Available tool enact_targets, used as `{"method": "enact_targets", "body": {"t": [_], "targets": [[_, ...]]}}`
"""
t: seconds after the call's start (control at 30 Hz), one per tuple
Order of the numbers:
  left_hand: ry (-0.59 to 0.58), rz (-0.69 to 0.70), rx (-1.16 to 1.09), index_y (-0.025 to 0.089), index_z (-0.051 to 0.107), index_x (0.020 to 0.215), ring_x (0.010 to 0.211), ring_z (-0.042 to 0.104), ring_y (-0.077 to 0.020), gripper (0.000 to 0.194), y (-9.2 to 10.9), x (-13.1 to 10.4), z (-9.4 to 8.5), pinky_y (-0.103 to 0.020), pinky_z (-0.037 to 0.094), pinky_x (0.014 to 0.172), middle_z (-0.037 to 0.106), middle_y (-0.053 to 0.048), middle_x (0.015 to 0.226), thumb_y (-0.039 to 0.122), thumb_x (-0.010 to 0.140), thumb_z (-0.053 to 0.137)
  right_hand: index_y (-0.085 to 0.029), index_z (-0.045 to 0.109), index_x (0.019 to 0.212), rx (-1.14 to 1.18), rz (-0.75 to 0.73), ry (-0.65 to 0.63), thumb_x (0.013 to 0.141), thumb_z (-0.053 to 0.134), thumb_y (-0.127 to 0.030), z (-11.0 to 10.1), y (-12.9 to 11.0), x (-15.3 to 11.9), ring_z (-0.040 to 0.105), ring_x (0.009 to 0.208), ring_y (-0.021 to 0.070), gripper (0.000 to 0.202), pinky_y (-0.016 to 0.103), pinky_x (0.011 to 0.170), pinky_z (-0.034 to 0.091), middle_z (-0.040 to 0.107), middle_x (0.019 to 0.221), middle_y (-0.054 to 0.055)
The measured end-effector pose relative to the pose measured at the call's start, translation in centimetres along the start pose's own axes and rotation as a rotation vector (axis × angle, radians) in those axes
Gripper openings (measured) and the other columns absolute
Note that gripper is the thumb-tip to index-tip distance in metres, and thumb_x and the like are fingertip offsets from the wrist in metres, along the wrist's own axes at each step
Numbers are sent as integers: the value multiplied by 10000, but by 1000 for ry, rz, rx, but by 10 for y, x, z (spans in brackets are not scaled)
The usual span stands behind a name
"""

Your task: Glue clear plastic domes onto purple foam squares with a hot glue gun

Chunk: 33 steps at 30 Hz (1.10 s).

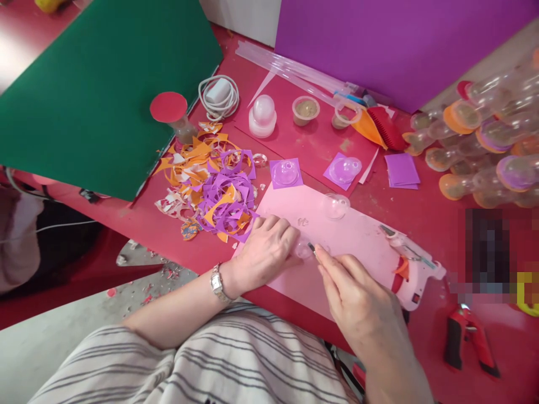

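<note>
Left of the pink glue gun (410, 266), the left hand (265, 247), half curled, steadies a clear plastic dome (302, 248). The right hand (357, 286) pinches a thin dark-tipped tool (311, 247) (no lettering legible).

An off-white top (236, 365) with thin, dark, grouped stripes covers the torso; a silver-toned watch (217, 283) with a pale rectangular face circles the left wrist.

A red table (438, 353) stands over a pale grey floor (84, 336) littered with scraps, near a whitish wall (248, 19).
</note>
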<state>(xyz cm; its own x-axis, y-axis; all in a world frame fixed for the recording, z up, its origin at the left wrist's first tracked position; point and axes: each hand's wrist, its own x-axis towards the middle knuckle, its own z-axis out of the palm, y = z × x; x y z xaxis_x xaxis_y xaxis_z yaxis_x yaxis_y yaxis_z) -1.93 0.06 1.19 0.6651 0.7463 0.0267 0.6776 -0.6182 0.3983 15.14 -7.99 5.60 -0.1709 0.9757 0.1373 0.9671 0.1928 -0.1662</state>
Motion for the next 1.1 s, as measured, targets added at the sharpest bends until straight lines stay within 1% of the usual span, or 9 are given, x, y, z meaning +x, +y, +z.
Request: {"method": "enact_targets", "body": {"t": [0.17,0.4,0.63,0.8,0.97,1.1], "targets": [[7,0,11,154,594,973,874,545,-242,384,0,-1,0,-360,359,744,640,-70,924,501,841,693,-189,708,1159,-40,-10,5,985,432,-170,-1,0,-3,577,501,74,327,231,431,363,686,775,10],[6,10,-8,147,591,995,896,542,-241,394,-1,-1,1,-354,358,753,629,-66,911,508,856,671,-143,720,1128,-23,-59,43,1005,425,-196,-2,-2,6,571,497,83,325,216,433,371,647,727,11],[3,13,1,136,591,1002,892,544,-241,430,-1,-1,1,-354,364,755,628,-71,915,528,846,677,-142,722,1124,12,-48,53,1007,433,-214,-1,-1,3,568,495,84,320,227,444,362,659,738,19],[5,12,-5,143,588,1006,899,544,-239,430,-1,-1,2,-352,366,768,632,-69,923,537,853,664,-156,711,1148,67,-11,36,1017,416,-254,5,0,8,610,567,107,337,241,477,373,683,795,41],[40,22,0,144,604,1006,903,546,-243,438,-1,-3,2,-359,363,766,639,-69,927,540,837,681,-159,693,1178,117,20,21,1016,432,-259,5,4,1,651,651,122,323,248,504,386,708,871,56],[51,25,-12,153,615,1009,902,544,-247,401,-1,-3,2,-371,361,772,646,-72,929,524,861,653,-143,696,1167,125,14,37,1016,437,-267,1,4,-6,645,628,118,324,250,493,379,709,841,56]]}}
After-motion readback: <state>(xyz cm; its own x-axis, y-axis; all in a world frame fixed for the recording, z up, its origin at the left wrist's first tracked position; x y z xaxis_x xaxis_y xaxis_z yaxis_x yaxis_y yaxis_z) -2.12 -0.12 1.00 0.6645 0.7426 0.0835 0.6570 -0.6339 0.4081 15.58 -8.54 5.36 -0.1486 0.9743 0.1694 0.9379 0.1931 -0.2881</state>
